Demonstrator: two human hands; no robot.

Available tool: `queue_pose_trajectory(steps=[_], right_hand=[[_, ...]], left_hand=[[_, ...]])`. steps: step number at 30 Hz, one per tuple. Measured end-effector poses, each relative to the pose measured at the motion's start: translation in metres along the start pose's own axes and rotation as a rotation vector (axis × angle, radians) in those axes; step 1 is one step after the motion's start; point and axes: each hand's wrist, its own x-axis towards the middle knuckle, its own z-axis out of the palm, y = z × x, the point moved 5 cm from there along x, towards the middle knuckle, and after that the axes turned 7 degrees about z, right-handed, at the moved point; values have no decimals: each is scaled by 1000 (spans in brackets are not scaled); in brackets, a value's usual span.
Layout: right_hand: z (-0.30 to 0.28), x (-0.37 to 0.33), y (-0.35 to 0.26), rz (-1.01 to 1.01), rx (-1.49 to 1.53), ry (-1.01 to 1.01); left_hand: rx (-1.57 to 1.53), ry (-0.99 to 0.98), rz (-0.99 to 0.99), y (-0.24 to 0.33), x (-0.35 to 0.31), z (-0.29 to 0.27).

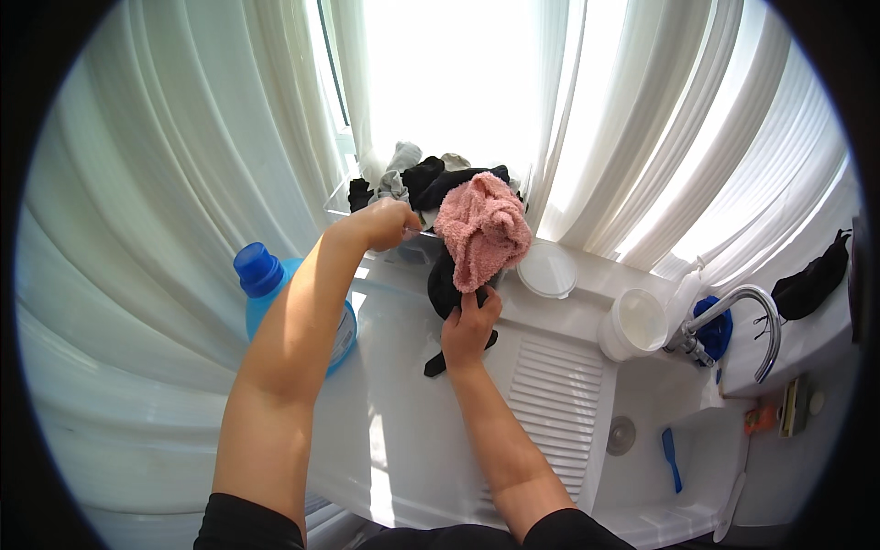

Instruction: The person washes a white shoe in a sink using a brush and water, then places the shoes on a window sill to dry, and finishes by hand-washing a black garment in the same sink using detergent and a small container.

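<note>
Nearest, the right hand (469, 323) pinches a limp black garment (446, 286), fingers pressed together on its fabric over the smooth white washer top (403, 431), beside the ribbed washboard (555, 403). Further off, the left hand (390, 223) is curled shut at the clear basket's rim (341, 194), steadying it seemingly; a fluffy pink towel (484, 229) spills over the piled clothes.

Our left hand (385, 223) grips the far laundry pile (431, 179); our right hand (469, 323) clutches a black garment (446, 284) under the pink towel (483, 229).
</note>
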Motion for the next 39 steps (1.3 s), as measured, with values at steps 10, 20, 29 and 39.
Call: queue_pose_trajectory(steps=[10, 20, 29, 39], right_hand=[[80, -16, -7, 123, -94, -420], [-55, 9, 66, 789, 708, 238], [-20, 49, 74, 623, 172, -334], [-28, -10, 13, 283, 211, -89]], left_hand=[[-42, 73, 2, 5, 5, 9], [209, 317, -142, 27, -7, 17], [204, 470, -182, 22, 3, 24], [207, 406, -110, 20, 7, 28]])
